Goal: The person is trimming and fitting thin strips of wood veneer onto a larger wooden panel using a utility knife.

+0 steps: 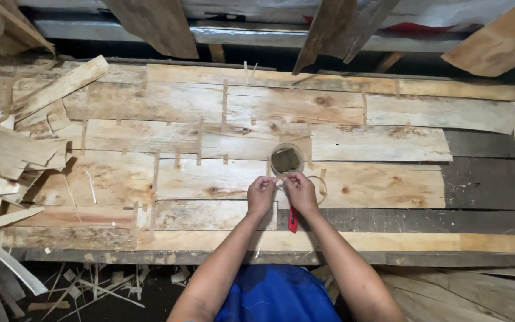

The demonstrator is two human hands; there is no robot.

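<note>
Tape roll — clear ring, flat on veneer sheets; red-handled cutter — below right hand, pointing down.

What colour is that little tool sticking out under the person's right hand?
Red. The tool pokes out below the right hand, seen clearly in the head view.

No labels, signs or screens in frame. Only candidate for packaging: white plastic sheeting along the top edge, upper right, with a red patch on it. Mostly hidden behind hanging wood strips.
</note>
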